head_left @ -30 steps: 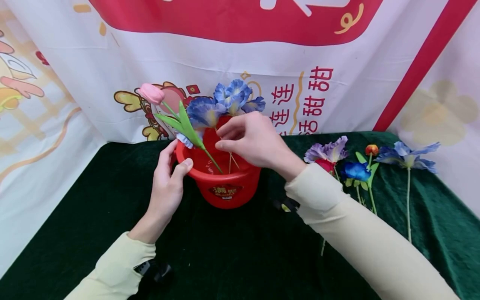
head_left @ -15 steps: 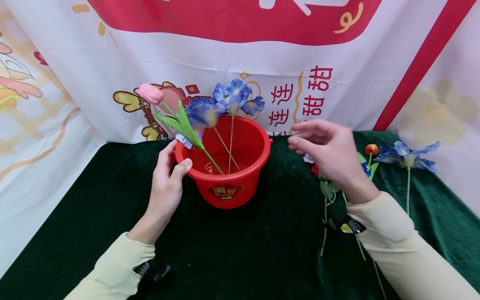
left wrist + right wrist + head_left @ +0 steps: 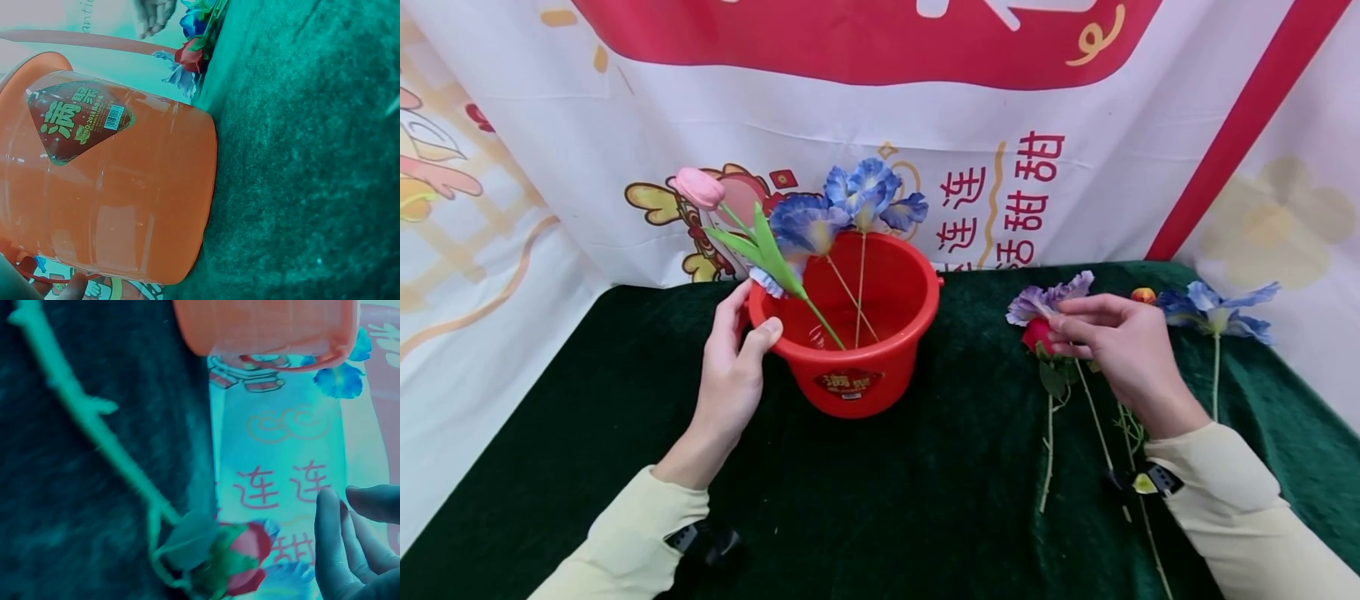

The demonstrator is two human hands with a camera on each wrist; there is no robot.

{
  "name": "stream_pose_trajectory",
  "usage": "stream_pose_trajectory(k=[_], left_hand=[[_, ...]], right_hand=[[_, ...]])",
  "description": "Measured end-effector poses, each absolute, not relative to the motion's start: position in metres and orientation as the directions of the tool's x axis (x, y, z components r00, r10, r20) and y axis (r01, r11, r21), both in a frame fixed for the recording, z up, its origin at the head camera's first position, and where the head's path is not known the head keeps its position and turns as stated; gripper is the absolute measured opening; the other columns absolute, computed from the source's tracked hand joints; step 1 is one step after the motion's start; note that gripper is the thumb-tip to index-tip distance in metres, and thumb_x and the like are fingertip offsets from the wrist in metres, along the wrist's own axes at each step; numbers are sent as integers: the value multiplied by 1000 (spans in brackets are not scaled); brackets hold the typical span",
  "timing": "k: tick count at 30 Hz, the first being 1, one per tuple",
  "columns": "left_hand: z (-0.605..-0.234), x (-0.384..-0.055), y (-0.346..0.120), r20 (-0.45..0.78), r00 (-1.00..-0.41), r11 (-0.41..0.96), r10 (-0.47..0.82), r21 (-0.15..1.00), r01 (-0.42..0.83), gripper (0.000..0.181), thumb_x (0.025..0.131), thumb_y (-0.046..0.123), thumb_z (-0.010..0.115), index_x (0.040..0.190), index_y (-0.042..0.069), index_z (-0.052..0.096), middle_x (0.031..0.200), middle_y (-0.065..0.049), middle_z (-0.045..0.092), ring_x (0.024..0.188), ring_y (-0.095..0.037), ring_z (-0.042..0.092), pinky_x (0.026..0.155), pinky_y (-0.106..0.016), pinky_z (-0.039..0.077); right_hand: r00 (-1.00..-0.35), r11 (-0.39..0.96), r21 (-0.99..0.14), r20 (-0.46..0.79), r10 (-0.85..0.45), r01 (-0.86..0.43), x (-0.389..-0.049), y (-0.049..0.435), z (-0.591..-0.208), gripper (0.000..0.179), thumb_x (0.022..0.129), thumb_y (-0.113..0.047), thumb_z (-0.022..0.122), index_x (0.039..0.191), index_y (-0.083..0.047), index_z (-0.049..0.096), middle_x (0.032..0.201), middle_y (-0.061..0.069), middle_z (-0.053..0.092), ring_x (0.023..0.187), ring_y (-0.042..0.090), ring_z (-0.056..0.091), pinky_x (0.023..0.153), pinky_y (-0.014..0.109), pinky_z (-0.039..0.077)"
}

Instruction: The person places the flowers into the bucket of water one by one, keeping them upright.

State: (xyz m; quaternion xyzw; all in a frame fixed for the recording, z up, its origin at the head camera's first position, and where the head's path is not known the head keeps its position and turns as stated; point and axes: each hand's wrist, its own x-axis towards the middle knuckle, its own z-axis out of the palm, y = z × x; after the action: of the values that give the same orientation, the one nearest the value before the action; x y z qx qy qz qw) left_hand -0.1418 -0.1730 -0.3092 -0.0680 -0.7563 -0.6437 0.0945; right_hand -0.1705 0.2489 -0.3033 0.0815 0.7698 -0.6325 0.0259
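My left hand (image 3: pixel 730 379) grips the left rim of a red plastic bucket (image 3: pixel 857 375), thumb on the front of the rim. Standing in the bucket are a pink tulip (image 3: pixel 698 188) with green leaves and blue irises (image 3: pixel 865 196) on thin stems. My right hand (image 3: pixel 1120 354) hovers over the flowers at the right, holding nothing. Its fingertips overlap a red rose (image 3: pixel 1037 335) and a purple iris (image 3: pixel 1037 305) in the head view. In the right wrist view, thumb and fingers (image 3: pixel 329 544) stand slightly apart above the rose (image 3: pixel 247 556).
A blue iris (image 3: pixel 1217 312) lies at the far right. An orange bud (image 3: pixel 1143 296) peeks out behind my right hand, and a blue rose (image 3: pixel 192 24) shows in the left wrist view. Dark green velvet (image 3: pixel 880 517) covers the table; a printed white backdrop (image 3: pixel 820 117) hangs behind.
My right hand has left the iris stems in the bucket and moved right, then down to the lying flowers. The left hand stays on the bucket rim.
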Motion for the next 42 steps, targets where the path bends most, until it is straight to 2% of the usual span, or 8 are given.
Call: stream_pose_trajectory(k=[5,14,22,31,36,42], left_hand=[[-309,-142,-174,228,-973,158,-21,962,222,62,110,24,49,167,21,25,165,2,39,149,-21,43,102,-8,50],[-310,-142,-175,238,-971,162,-24,960,231,61,110,24,48,167,20,26,165,2,40,148,-20,44,103,-9,50],[-311,-142,-175,245,-969,156,-27,959,238,61,110,22,49,167,20,27,164,2,42,146,-21,46,104,-10,50],[-312,-142,-175,248,-968,163,-25,957,241,61,110,22,49,167,19,27,164,2,42,146,-22,47,104,-10,50],[-311,-142,-175,245,-969,171,-24,956,237,62,110,23,49,167,19,27,165,1,42,146,-21,47,103,-10,50],[-311,-142,-175,242,-970,179,-30,956,233,62,109,24,49,167,19,27,164,1,43,145,-20,48,103,-10,51]], right_hand=[[-972,252,-938,-229,57,236,-169,259,-321,48,105,-21,66,144,3,56,95,-16,79,89,7,79,83,29,65],[-924,306,-884,-381,-35,353,-168,272,-339,48,105,-16,66,146,6,54,102,-7,82,90,11,80,84,32,65],[-910,428,-836,-409,-69,343,-166,275,-341,58,101,-22,73,147,7,53,108,-1,81,94,12,78,84,32,66],[-886,446,-823,-446,-127,350,-168,273,-345,66,100,-33,74,151,2,52,107,-9,81,97,8,74,85,30,65],[-885,490,-803,-450,-121,341,-167,271,-345,63,98,-30,77,147,4,57,107,-9,80,93,3,72,83,28,65],[-882,535,-783,-451,-137,317,-166,272,-343,57,98,-31,76,143,2,63,118,-6,76,96,1,68,84,27,64]])
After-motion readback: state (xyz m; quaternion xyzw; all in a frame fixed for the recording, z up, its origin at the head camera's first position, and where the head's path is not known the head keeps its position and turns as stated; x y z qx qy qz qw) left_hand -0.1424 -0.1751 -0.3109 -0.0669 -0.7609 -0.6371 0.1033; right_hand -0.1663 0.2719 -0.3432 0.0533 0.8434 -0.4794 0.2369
